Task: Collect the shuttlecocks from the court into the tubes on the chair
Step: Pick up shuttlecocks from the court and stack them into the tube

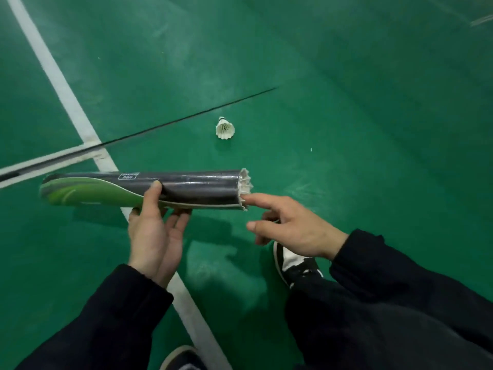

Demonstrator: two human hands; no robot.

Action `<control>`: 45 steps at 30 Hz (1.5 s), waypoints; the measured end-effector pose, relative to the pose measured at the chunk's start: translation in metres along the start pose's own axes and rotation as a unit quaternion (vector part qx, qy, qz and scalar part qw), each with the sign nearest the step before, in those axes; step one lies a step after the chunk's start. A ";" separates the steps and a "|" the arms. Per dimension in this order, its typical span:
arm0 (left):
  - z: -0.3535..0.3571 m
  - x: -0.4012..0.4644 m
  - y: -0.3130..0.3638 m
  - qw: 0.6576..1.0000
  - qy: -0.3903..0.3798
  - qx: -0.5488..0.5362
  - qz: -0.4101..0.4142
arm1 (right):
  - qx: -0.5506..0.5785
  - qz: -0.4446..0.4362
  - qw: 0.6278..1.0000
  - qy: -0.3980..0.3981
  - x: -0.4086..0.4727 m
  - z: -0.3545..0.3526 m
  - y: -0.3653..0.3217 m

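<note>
Shuttlecock [225, 128], white and feathered, lies on the green court floor [346, 102] beyond my hands, nearer my right hand [290, 225]. That hand is loose-fingered, forefinger touching feathers at the mouth of the dark cardboard tube [186, 184], which lies crosswise in my left hand [154, 231], thumb over, fingers beneath.

A dark tube [149, 189] with a green swirl toward its left end lies level, lengthwise from left to right, above the green court floor. Its right end is open, and the white feather skirt of a shuttlecock [246, 182] sticks out of that mouth. Beyond the tube, well apart from it, a second white shuttlecock [225, 128] rests on the floor, its cork end pointing away and its feathered skirt toward the camera.
</note>
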State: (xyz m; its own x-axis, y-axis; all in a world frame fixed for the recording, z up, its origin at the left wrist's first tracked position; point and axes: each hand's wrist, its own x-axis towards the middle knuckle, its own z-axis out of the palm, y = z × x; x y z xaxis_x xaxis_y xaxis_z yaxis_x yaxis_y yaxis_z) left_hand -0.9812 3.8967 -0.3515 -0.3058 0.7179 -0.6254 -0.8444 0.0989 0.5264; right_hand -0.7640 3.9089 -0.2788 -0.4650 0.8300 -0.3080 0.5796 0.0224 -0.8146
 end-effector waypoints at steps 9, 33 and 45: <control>-0.028 -0.015 0.008 0.997 0.048 -0.010 0.057 | -0.056 -0.013 0.979 -0.198 0.071 0.045 0.004; -0.016 0.038 -0.021 0.975 0.196 -0.007 0.104 | -0.344 -0.018 0.936 0.072 0.355 -0.073 0.150; -0.017 0.012 -0.015 0.965 0.212 -0.113 0.100 | 0.089 -0.190 0.973 -0.098 0.171 0.019 0.051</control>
State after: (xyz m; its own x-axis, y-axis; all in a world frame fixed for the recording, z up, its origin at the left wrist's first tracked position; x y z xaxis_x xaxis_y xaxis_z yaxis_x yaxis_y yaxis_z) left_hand -0.9795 3.8924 -0.3767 -0.5849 0.3547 -0.7294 -0.8096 -0.2003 0.5518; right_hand -0.8261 4.0413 -0.3821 -0.7524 0.6574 -0.0413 0.2236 0.1958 -0.9548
